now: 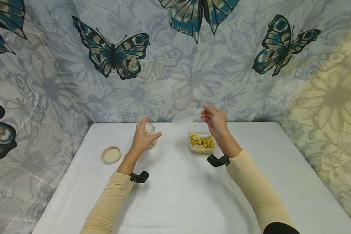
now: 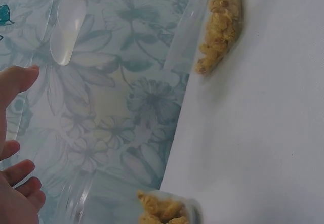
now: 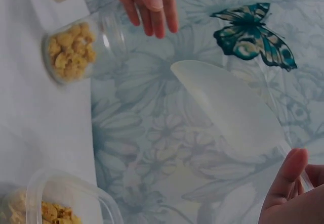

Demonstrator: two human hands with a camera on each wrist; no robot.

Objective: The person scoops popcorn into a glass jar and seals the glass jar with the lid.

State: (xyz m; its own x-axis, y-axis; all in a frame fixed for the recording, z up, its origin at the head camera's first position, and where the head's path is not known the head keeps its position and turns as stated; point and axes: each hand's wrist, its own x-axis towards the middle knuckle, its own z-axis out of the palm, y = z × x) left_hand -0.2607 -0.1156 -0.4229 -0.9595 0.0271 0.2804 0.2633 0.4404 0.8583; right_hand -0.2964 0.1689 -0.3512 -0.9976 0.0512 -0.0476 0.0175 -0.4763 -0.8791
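My right hand [image 1: 217, 125] grips a translucent white scoop [image 1: 185, 117] by its handle, raised above the table's far edge. In the right wrist view the scoop's bowl [image 3: 228, 107] is tilted and looks empty. Below it stands a clear plastic tub [image 1: 201, 150] holding yellow popcorn [image 1: 203, 142]. To the left, a glass jar [image 3: 112, 34] with popcorn [image 3: 72, 51] in its lower part stands upright, partly hidden in the head view. Beside the jar's rim is my left hand [image 1: 141, 139], fingers extended and thumb spread, holding nothing.
A round cream-coloured lid [image 1: 111, 155] lies left of the jar on the white-covered table [image 1: 175, 195]. Behind the table's far edge hangs a butterfly-patterned cloth [image 1: 193, 78]. Each wrist wears a black camera band.
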